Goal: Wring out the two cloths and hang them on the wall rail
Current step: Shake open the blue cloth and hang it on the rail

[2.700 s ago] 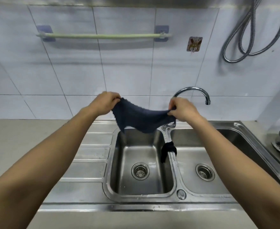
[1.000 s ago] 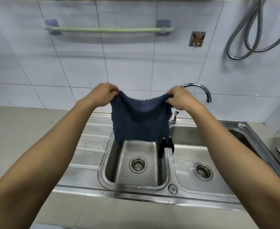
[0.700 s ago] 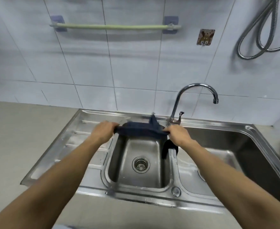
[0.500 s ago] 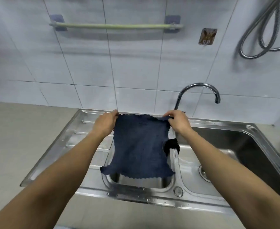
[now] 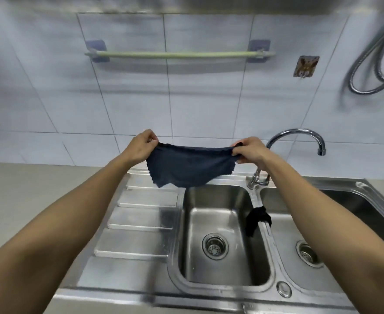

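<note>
Left forearm (image 5: 50, 223): runs out of view at the bottom-left corner, elbow unseen.
Right forearm (image 5: 336, 223): cut by the right edge; it covers part of the tap base (image 5: 258, 181).
Right basin (image 5: 345, 223): cropped at the right edge, its drain (image 5: 308, 253) partly behind the arm.
Metal hose (image 5: 376, 64): loops leave the frame at the top-right corner.
Dark blue cloth (image 5: 188, 167): upper corners buried in both fists.
Black cloth (image 5: 256, 219): bunched on the sink divider, shape unclear.
Wall plaque (image 5: 306, 66): design too blurred to read.
</note>
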